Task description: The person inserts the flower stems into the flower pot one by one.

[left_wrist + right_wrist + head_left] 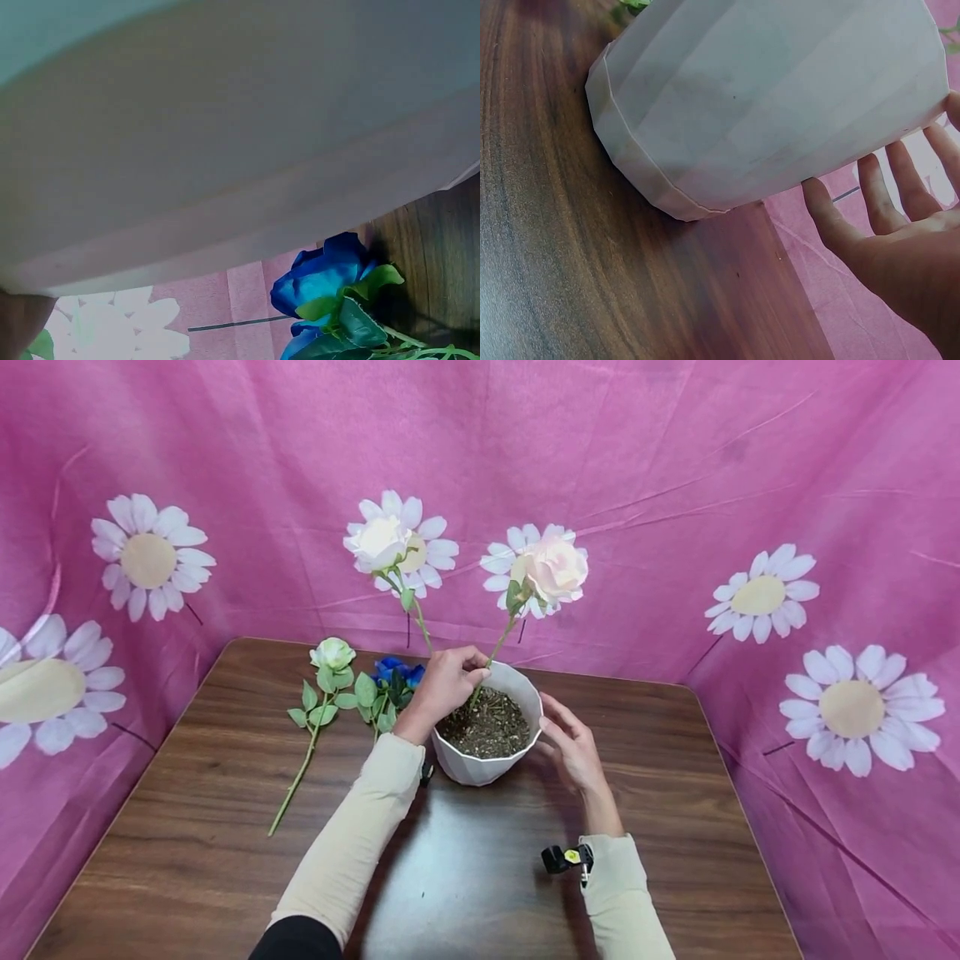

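A white faceted flower pot (pixel 480 768) filled with dark soil (pixel 495 727) stands on the table. Over its far left rim, my left hand (pixel 448 683) pinches the green stem of a pale pink rose (pixel 557 568) low down, where it enters the soil. A white rose (pixel 381 543) rises behind that hand; the base of its stem is hidden. My right hand (pixel 576 752) steadies the pot from the right. In the right wrist view, its fairly straight fingers (pixel 877 202) touch the pot wall (pixel 780 97). The left wrist view shows mostly pot wall, not the left fingertips.
Left of the pot, a pale green rose (pixel 332 653) with a long stem lies on the wooden table (pixel 210 777). Blue roses (pixel 397 672) lie close against the pot's left side. A pink cloth (pixel 637 460) printed with daisies hangs around the table.
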Motion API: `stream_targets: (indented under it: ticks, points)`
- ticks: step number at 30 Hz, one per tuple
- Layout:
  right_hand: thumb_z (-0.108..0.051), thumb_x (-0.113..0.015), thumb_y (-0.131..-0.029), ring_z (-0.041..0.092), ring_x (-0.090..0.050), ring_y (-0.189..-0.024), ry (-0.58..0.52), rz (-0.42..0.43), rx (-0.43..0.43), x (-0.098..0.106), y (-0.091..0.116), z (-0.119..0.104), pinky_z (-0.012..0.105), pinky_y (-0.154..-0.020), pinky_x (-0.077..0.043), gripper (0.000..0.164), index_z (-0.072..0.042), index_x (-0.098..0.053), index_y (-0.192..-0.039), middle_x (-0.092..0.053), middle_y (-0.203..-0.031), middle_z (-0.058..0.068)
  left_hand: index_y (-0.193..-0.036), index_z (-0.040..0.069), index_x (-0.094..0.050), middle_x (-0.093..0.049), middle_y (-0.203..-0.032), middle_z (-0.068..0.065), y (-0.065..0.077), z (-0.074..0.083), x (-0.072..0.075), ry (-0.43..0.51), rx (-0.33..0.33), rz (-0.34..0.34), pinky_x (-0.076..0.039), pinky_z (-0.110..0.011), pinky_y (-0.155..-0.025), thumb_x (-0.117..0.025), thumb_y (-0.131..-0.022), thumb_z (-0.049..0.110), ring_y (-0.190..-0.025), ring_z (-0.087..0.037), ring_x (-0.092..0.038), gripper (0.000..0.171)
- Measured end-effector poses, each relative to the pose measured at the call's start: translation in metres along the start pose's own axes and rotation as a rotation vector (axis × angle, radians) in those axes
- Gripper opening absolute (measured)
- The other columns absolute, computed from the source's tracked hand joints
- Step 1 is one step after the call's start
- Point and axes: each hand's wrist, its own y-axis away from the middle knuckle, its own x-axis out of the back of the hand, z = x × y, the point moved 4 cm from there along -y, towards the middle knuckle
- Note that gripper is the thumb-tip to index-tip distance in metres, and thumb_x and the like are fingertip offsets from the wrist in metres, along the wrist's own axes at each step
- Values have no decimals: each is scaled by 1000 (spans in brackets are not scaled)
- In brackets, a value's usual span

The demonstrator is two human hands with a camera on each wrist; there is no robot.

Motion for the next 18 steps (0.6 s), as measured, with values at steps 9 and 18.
stream_targets:
  ticks: [9, 18]
  points:
    - [3, -52, -102, 20, -60, -112, 7, -4, -2, 0, -1, -1, 41, -90, -58, 51, 6, -39, -151, -54, -134, 5, -106, 2, -76, -76, -101, -10, 5, 0, 8, -22, -32, 32, -59, -34, -80, -78, -90, 9, -88, -23, -73, 18]
    - [2, -53, -101, 20, -61, -110, -13, -15, 15, 1, -1, 0, 38, -87, -60, 51, 5, -41, -150, -53, -133, 10, -108, -3, -74, -76, -100, -12, 17, -9, 20, 139, -41, 42, -60, -37, -81, -77, -90, 5, -88, -25, -73, 20]
